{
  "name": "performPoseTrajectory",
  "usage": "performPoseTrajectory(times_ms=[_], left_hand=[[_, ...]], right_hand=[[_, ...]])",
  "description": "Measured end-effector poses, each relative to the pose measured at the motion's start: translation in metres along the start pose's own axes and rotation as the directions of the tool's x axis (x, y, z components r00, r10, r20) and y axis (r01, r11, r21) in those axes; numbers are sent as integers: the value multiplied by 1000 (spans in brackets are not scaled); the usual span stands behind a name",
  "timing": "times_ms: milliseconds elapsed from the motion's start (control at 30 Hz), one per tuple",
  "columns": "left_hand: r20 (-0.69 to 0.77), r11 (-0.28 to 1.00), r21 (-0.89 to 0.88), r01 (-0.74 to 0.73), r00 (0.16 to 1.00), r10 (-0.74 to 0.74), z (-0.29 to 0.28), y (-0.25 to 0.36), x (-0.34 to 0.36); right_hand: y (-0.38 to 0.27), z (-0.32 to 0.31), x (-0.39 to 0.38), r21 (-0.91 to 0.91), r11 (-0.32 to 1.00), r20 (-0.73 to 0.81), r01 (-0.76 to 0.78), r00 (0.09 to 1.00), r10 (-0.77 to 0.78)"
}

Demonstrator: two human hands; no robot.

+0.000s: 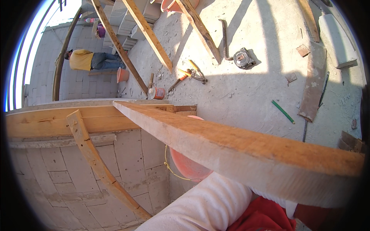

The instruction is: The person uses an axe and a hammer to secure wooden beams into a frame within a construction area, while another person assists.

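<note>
A long wooden board (239, 142) crosses the view from the middle left to the right edge, close to me. My left forearm in a white sleeve (196, 204) reaches up under it; the board hides that hand and its fingers. A small white piece of cloth (285, 204) shows below the board at the right; I cannot make out whether my right hand is there. A pink tub (185, 165) with a yellow cord sits beneath the board. To the left, a narrow batten (100, 161) leans across a block wall (54, 173) with a timber plank (38, 121) along its top.
A person in a yellow top (81, 59) is by the far wall, near stacked blocks (127, 23). Sloping timbers (150, 38) stand ahead. A tape measure (243, 57), pry bar (225, 38), pliers (198, 75), green pencil (282, 111) and loose planks (313, 84) lie on the concrete floor.
</note>
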State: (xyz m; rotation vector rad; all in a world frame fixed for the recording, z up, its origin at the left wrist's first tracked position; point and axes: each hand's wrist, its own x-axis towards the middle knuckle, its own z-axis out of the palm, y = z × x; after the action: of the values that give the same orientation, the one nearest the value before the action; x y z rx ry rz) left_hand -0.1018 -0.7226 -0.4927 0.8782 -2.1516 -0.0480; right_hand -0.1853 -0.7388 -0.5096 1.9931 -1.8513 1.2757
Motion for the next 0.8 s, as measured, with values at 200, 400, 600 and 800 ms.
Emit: performPoseTrajectory(times_ms=[200,400,600,800], left_hand=[[10,1000,7,9,1000,-9,-3,-4,1],[21,1000,13,22,1000,-23,-6,-5,3],[22,999,27,27,999,-28,-10,-7,5],[20,999,36,21,1000,-21,-13,-10,7]], right_hand=[[8,6,-8,11,1000,6,-23,1000,23],[16,8,-11,17,999,18,-40,999,40],[22,11,-17,23,998,22,-56,998,56],[29,13,-25,32,997,25,-65,998,64]])
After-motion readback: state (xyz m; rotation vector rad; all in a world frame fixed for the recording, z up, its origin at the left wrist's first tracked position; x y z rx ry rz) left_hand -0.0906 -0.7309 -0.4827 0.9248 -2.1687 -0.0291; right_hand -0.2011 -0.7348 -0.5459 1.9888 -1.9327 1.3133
